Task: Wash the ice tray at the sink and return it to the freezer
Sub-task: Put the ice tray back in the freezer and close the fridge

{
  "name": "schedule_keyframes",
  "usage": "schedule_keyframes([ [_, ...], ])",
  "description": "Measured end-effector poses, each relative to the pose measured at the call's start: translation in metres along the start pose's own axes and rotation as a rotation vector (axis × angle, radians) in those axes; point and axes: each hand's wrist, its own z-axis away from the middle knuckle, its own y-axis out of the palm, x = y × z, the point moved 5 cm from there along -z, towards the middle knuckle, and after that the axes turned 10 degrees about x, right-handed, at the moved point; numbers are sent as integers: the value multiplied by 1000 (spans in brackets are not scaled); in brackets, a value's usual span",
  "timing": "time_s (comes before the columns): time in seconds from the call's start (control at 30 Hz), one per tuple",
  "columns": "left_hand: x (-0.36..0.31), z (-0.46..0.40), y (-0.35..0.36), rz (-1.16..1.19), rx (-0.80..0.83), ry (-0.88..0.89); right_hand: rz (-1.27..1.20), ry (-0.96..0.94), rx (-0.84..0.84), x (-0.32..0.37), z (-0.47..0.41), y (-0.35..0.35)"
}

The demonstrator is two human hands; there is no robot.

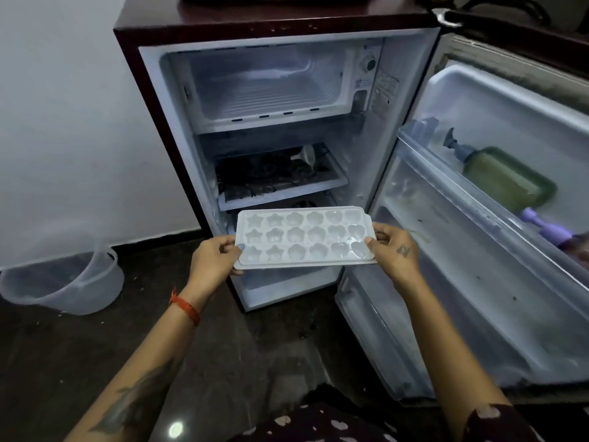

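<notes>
Holding the tray (pixel 304 237) level between them, the left hand (pixel 214 256) pinches its left end and the right hand (pixel 395 250) pinches its right end, thumbs on top. It hangs before the open fridge (pixel 178 129), well below the freezer (pixel 271 87) compartment at the top.

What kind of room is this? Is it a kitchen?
Probably a kitchen corner at home, though no sink shows. A small fridge stands open with bottles in its door, a plastic bucket sits on the floor, and both hands hold an ice tray.
</notes>
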Motion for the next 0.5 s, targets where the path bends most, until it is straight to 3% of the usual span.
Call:
schedule_keyframes([
  [0.5, -40, -88, -13, 151, -168, -65, 63, -120, 133, 56, -140, 10],
])
